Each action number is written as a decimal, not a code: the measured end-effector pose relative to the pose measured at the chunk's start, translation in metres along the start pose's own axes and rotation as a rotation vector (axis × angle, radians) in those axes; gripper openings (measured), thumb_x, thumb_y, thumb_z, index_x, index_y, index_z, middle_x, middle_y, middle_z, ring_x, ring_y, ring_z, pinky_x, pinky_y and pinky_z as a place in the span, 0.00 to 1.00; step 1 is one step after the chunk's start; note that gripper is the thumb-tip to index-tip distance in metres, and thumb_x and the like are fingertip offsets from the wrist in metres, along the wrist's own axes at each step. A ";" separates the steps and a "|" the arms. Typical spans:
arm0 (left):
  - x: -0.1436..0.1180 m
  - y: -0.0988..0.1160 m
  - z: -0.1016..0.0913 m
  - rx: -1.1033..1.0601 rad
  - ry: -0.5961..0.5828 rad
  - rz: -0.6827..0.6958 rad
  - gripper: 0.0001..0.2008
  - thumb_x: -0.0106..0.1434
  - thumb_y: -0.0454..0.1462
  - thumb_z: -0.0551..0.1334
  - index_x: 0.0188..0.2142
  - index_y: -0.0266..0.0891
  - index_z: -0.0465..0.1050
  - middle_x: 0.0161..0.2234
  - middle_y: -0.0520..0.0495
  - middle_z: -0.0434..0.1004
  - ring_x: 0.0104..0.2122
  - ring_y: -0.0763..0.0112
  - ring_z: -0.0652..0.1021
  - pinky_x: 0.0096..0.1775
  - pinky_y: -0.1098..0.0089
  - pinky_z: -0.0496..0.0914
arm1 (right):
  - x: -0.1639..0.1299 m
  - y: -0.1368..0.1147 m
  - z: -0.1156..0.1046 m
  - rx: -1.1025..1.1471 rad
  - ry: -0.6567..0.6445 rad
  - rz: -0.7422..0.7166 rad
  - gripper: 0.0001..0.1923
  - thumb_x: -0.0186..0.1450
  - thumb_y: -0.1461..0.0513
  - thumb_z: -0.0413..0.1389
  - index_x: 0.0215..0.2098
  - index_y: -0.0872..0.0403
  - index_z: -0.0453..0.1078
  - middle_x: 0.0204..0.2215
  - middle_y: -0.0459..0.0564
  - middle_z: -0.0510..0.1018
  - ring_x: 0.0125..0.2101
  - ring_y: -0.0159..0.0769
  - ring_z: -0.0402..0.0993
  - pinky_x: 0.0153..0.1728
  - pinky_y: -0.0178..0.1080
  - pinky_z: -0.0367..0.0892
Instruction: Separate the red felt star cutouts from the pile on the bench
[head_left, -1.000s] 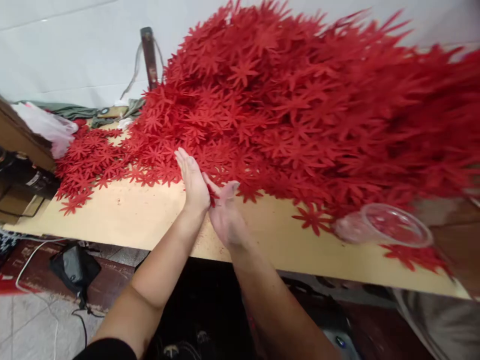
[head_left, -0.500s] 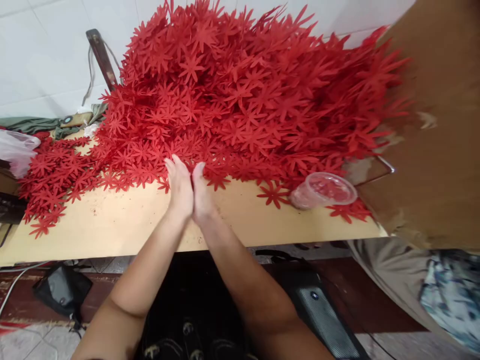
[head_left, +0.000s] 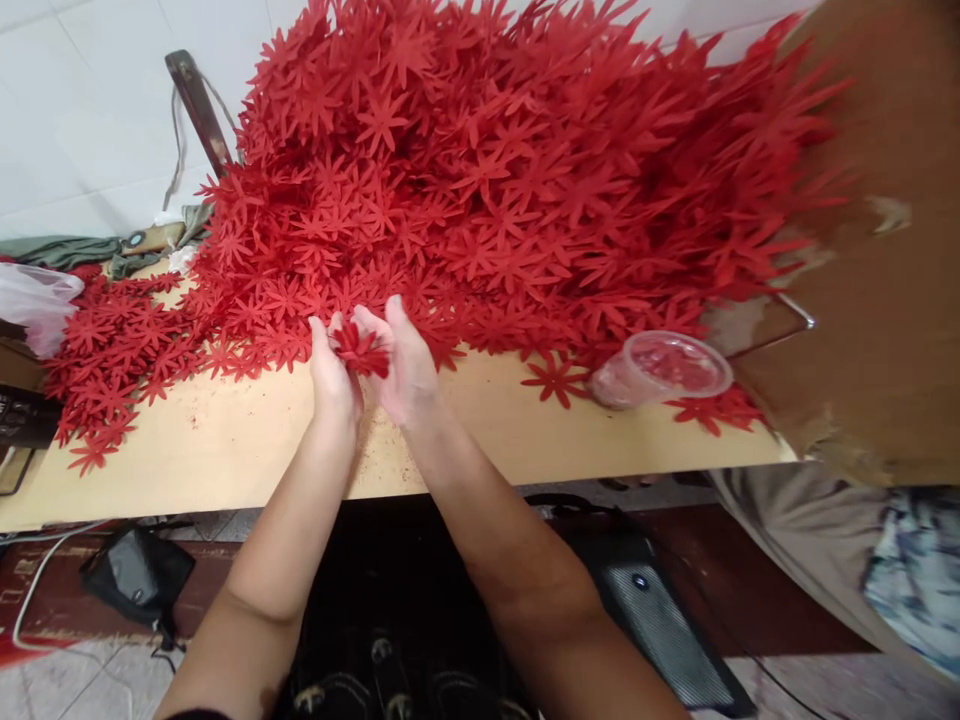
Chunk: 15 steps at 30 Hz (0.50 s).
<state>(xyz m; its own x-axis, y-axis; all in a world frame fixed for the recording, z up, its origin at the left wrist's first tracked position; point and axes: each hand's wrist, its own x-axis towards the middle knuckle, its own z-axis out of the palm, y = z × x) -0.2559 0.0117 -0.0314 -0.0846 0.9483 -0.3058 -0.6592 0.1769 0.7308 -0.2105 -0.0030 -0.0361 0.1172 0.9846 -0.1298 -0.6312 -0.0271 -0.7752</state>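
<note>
Flower [head_left: 360,350] between left hand [head_left: 335,378] and right hand [head_left: 411,368]: rests held in both, cupped and parted now after pressing together moments ago; fans up and outward, long axis crosswise, hand to hand

The one view comes from a camera on the person's head, above the near edge of the worktop [head_left: 247,450], looking forward and steeply down, near enough that the left hand [head_left: 334,380] and right hand [head_left: 410,370] show clearly close to the middle. It faces the white wall [head_left: 90,140] beyond the far edge, with the worktop's near right corner in sight beside a brown cardboard panel [head_left: 892,330]. Below the near edge, it takes in the person's black clothing [head_left: 390,590] and the floor [head_left: 67,685].
</note>
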 end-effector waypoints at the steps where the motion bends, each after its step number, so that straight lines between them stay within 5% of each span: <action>1: -0.002 -0.003 -0.001 -0.006 -0.009 0.032 0.20 0.67 0.48 0.51 0.40 0.36 0.73 0.44 0.43 0.79 0.54 0.64 0.74 0.56 0.67 0.67 | 0.003 -0.002 -0.001 0.027 0.029 0.023 0.26 0.65 0.46 0.45 0.46 0.57 0.70 0.51 0.57 0.76 0.59 0.41 0.67 0.61 0.48 0.62; 5: -0.007 -0.008 -0.002 0.027 -0.076 0.113 0.14 0.67 0.42 0.55 0.44 0.37 0.74 0.54 0.44 0.74 0.58 0.67 0.71 0.58 0.69 0.64 | 0.012 0.000 -0.008 -0.162 0.138 -0.196 0.21 0.61 0.52 0.53 0.48 0.55 0.71 0.58 0.54 0.71 0.62 0.38 0.62 0.64 0.45 0.56; 8: -0.006 -0.004 -0.003 -0.008 -0.051 0.022 0.13 0.67 0.39 0.55 0.45 0.36 0.74 0.54 0.44 0.74 0.59 0.67 0.70 0.58 0.71 0.64 | 0.015 0.004 -0.015 -0.446 0.174 -0.468 0.25 0.63 0.50 0.52 0.53 0.53 0.70 0.61 0.51 0.67 0.65 0.38 0.57 0.67 0.46 0.49; 12: -0.007 0.002 -0.005 -0.047 -0.049 -0.203 0.19 0.69 0.40 0.49 0.53 0.33 0.69 0.53 0.41 0.75 0.62 0.64 0.66 0.60 0.68 0.63 | 0.009 0.006 -0.018 -0.654 0.097 -0.562 0.31 0.66 0.46 0.43 0.58 0.55 0.67 0.61 0.54 0.67 0.65 0.39 0.57 0.67 0.47 0.49; 15: -0.019 -0.004 -0.003 0.080 -0.166 -0.140 0.25 0.70 0.42 0.42 0.62 0.38 0.58 0.59 0.46 0.69 0.65 0.68 0.60 0.63 0.67 0.56 | -0.009 0.008 -0.009 -0.803 -0.049 -0.593 0.29 0.66 0.48 0.46 0.60 0.53 0.64 0.63 0.50 0.64 0.67 0.40 0.50 0.68 0.50 0.45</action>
<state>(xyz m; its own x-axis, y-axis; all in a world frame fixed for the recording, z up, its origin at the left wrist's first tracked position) -0.2544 -0.0077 -0.0305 0.1319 0.9423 -0.3076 -0.5940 0.3236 0.7366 -0.2100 -0.0135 -0.0466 0.2021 0.8822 0.4253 0.2263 0.3804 -0.8967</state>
